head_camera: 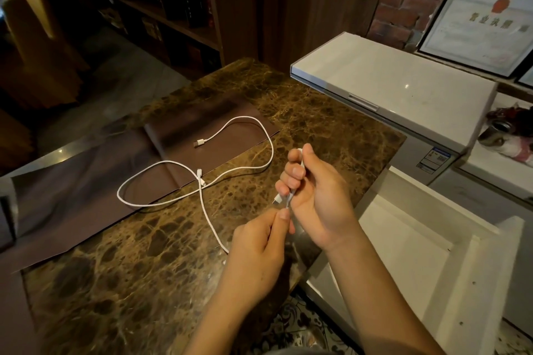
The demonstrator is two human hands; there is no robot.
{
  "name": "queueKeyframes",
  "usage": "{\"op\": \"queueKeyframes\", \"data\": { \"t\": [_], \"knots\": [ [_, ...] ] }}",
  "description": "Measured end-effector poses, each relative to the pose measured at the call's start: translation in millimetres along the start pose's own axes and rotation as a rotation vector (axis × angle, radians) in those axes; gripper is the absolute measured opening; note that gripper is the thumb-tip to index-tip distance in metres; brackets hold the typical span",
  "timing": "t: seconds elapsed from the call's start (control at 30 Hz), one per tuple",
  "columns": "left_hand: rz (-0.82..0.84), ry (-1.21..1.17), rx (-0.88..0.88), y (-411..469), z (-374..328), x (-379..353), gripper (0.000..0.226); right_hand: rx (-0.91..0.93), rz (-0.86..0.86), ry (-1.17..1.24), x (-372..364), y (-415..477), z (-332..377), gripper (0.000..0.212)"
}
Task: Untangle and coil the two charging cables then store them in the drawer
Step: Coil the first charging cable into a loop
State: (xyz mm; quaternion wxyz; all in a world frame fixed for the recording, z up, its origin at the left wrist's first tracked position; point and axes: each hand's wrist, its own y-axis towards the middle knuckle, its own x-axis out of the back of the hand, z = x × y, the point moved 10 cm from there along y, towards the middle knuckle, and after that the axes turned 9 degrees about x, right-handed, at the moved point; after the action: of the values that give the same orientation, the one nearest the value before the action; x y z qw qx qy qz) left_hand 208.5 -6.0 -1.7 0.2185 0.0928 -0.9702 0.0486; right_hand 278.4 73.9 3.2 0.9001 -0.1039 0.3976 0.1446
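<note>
White charging cable (269,150) lies in loose loops on the marble table (129,268), crossing itself near a small plug (200,174). A USB plug (199,143) rests on the brown mat (86,196). My right hand (317,196) grips a short folded length of white cable above the table's right edge, with a plug (278,199) sticking out below its fingers. My left hand (259,248) pinches the cable just under that plug, and a strand trails from it back across the table. I cannot tell where one cable ends and the other begins. A white drawer (403,239) stands open at the right.
A white chest freezer (389,81) stands behind the drawer. A framed certificate (476,29) leans on the brick wall, with a metal can (496,130) below it. Dark shelves (161,14) fill the back left. Patterned floor shows below the table edge.
</note>
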Motion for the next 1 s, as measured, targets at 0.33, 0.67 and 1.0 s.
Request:
{"op": "queueKeyframes", "data": {
  "t": [0.33, 0.67, 1.0],
  "knots": [
    [0.049, 0.246, -0.065, -7, -15, 11, 0.041, 0.004, 0.046, -0.33, 14, -8, -14, 0.035],
    [0.048, 0.221, -0.107, 15, -34, 36, 0.051, -0.048, 0.164, -0.55, 7, -35, -37, 0.044],
    [-0.016, 0.198, -0.192, 59, -50, 50, 0.066, -0.078, 0.149, -0.467, 1, -46, -56, 0.047]
  ]
}}
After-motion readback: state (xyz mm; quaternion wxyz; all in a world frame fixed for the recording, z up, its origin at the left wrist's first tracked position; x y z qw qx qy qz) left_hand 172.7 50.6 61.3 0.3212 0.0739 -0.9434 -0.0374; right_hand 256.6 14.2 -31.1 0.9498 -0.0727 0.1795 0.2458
